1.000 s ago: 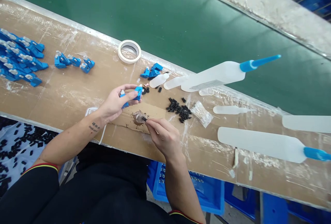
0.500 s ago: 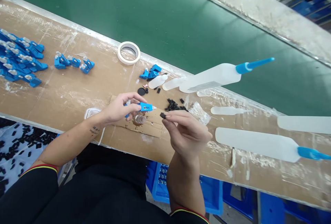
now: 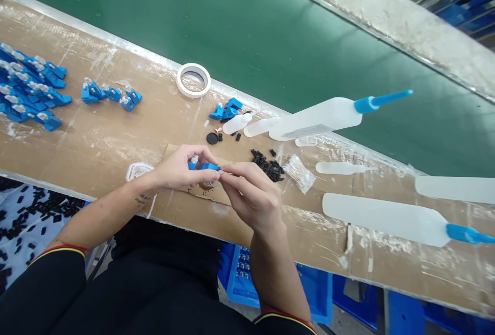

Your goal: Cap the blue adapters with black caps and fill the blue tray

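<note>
blue plastic connector (image 3: 204, 166), mostly hidden

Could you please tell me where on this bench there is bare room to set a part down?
Bare cardboard lies between the small blue cluster and the tape roll, reaching toward the left hand. It is crowded around the black caps, the plastic bag and the white bottles.

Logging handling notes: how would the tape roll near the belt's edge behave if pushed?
The tape roll lies flat on the cardboard-covered bench, so it would probably slide, not roll. It is a thin hollow ring, so likely light.
</note>
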Available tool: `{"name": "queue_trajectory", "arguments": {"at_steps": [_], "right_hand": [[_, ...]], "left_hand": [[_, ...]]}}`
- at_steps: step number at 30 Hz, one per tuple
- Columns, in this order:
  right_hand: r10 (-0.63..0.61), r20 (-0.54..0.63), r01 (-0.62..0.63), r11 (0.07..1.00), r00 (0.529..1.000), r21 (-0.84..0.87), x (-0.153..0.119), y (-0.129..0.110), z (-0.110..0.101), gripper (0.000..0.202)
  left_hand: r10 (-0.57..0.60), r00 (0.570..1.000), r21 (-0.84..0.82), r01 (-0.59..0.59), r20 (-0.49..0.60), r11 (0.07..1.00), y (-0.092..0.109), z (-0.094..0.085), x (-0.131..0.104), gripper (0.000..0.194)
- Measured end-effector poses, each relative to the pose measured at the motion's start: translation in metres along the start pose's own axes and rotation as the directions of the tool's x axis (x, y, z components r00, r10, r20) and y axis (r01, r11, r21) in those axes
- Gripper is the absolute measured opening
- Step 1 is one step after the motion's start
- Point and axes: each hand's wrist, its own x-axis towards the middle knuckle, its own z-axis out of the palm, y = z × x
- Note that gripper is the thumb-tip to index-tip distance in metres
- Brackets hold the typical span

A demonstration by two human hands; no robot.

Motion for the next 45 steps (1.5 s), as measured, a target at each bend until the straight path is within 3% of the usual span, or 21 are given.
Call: {"name": "queue_trajectory", "arguments": {"at_steps": [4, 7, 10, 13, 18, 23, 29, 34, 36, 39, 45], "right_hand": [[0.026, -0.084, -0.02, 0.997, 0.996, 0.072, -0.007, -0.001, 0.005, 0.029], [0.165, -0.101, -0.134, 0.957, 0.981, 0.259, -0.014, -0.006, 0.005, 0.027], [0.362, -0.132, -0.253, 0.828, 0.923, 0.5, -0.018, -0.015, 0.007, 0.035], [0.475, -0.122, -0.336, 0.759, 0.871, 0.558, -0.019, -0.022, 0.012, 0.032], [0.497, -0.142, -0.36, 0.77, 0.856, 0.527, -0.02, -0.024, 0.02, 0.009], [0.457, -0.271, -0.238, 0.783, 0.847, 0.574, -0.023, -0.026, 0.03, 0.011], [0.451, -0.332, -0.123, 0.726, 0.829, 0.677, -0.04, -0.032, 0.012, 0.023], [0.368, -0.429, -0.078, 0.826, 0.825, 0.558, -0.069, -0.042, -0.014, 0.016], [0.354, -0.438, -0.083, 0.845, 0.826, 0.528, -0.078, -0.044, -0.02, 0.018], [0.338, -0.434, -0.081, 0.856, 0.835, 0.51, -0.086, -0.045, -0.024, 0.021], [0.338, -0.447, -0.044, 0.835, 0.828, 0.549, -0.092, -0.042, -0.02, 0.023]], "left_hand": [[0.104, 0.994, 0.07, -0.105, 0.017, 0.992, 0.001, 0.001, -0.002, 0.031], [0.229, 0.973, 0.097, -0.231, 0.024, 0.968, 0.003, 0.003, -0.006, 0.026], [0.408, 0.909, 0.208, -0.416, 0.082, 0.885, 0.003, 0.004, -0.009, 0.018], [0.534, 0.829, 0.36, -0.555, 0.164, 0.75, -0.001, 0.005, -0.01, 0.01], [0.578, 0.781, 0.473, -0.612, 0.236, 0.634, -0.004, 0.002, -0.008, 0.005], [0.633, 0.719, 0.48, -0.68, 0.287, 0.554, 0.002, 0.001, -0.008, 0.015], [0.568, 0.742, 0.523, -0.662, 0.356, 0.537, 0.011, 0.018, -0.015, 0.024], [0.547, 0.751, 0.486, -0.659, 0.371, 0.575, 0.01, 0.057, -0.025, 0.036], [0.569, 0.73, 0.483, -0.68, 0.378, 0.551, 0.008, 0.071, -0.026, 0.035], [0.59, 0.708, 0.497, -0.7, 0.388, 0.514, 0.008, 0.084, -0.027, 0.028], [0.564, 0.731, 0.56, -0.67, 0.384, 0.487, 0.011, 0.095, -0.03, 0.022]]}}
